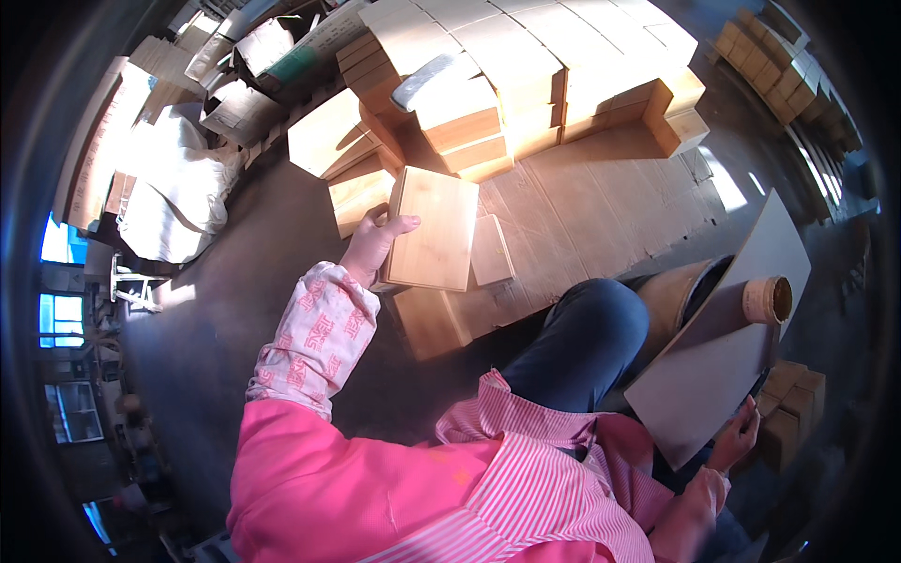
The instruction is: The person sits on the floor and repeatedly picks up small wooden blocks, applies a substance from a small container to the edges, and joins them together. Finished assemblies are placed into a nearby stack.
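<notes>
My left hand (374,239) grips the left edge of a light wooden box (434,228), held flat above the cardboard-covered floor (582,216). A smaller wooden piece (491,250) lies just right of it, partly under it. My right hand (734,434) is low at the right, holding the lower edge of a large grey sheet of board (723,347) that leans across my knee (601,319). A brown roll of tape (770,298) shows at the sheet's upper edge.
A big stack of wooden boxes (526,66) stands ahead, with a loose box (328,131) to its left. White sacks (178,197) and cardboard cartons (244,56) lie at the far left. More small wooden blocks (793,403) sit by my right hand, others at the top right (770,66).
</notes>
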The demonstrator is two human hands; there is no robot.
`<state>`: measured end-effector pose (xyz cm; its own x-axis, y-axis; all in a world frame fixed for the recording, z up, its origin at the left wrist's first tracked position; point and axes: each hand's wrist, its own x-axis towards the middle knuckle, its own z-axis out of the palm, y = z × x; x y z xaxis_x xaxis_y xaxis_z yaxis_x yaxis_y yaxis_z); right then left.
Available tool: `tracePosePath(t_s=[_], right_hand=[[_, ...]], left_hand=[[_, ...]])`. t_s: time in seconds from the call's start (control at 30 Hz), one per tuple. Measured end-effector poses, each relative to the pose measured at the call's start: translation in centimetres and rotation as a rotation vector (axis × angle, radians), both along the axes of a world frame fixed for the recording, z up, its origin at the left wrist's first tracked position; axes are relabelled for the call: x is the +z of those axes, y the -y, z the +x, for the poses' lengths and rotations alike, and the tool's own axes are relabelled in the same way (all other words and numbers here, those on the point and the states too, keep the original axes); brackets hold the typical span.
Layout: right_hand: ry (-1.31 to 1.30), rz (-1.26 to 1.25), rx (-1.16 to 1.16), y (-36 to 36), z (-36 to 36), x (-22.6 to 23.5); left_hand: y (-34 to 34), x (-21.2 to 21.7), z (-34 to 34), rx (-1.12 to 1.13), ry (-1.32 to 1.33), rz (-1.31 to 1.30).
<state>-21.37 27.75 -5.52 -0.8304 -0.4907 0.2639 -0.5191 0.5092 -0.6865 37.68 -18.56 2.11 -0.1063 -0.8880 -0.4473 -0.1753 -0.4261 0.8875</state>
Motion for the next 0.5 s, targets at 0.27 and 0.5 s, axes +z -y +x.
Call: tracePosePath(t_s=[0.27,0.5], right_hand=[[0.01,-0.03,0.004,0.0,1.7,0.7],[0.041,-0.044,0.026,0.8,2.6,1.3]], left_hand=[[-0.8,0.7,-9.8,-0.057,-0.147,0.18],[0.2,-0.5,-12.9,-0.125,-0.005,0.109]])
